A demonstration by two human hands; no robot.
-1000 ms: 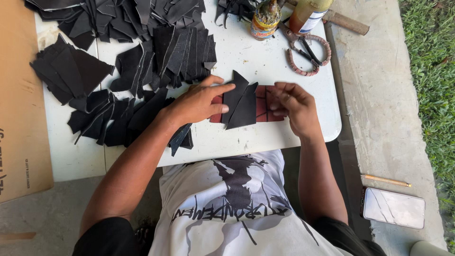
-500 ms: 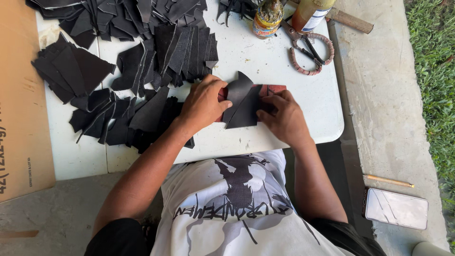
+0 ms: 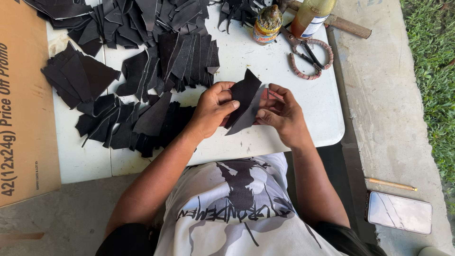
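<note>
Both hands meet over the near right part of the white bench (image 3: 284, 57). The left hand (image 3: 213, 111) pinches a black piece (image 3: 244, 102) between thumb and fingers, and the right hand (image 3: 279, 114) grips the same piece from its right side, fingers closed on its edge. The piece is a pointed, flat dark cutout, held just above the bench, tilted with its tip toward the far side. A bit of red shows behind it; what it is cannot be told. Left of the hands lies a heap of black pieces (image 3: 137, 118), with more piles (image 3: 142, 23) spread across the far bench. At the far right stand a jar (image 3: 267, 23) and a bottle (image 3: 310, 16), with scissors (image 3: 308, 54) beside them. A phone (image 3: 399, 212) lies on the concrete at near right.
</note>
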